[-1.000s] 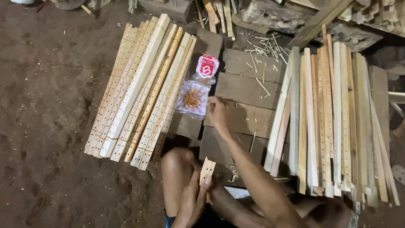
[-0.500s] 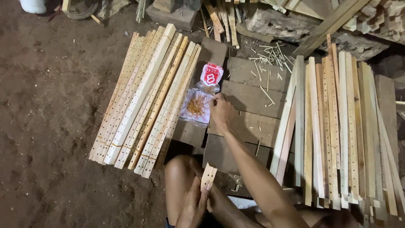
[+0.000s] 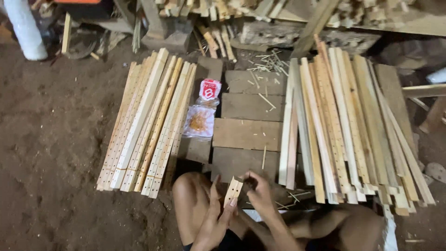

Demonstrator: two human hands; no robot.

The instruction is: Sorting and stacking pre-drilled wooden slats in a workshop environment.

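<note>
Wooden slat (image 3: 232,191) upright over my knee, left hand (image 3: 214,219) clasping its lower end; my right hand (image 3: 258,190) has come back from the bag (image 3: 199,122), fingers pinched at the slat's top.

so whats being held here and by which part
A short wooden strip with holes, upright. The left hand grips its lower end; the right hand is at its top, fingertips pinching something too small to tell.

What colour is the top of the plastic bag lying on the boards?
Red with white, on the plastic bag; the head view shows it best.
</note>
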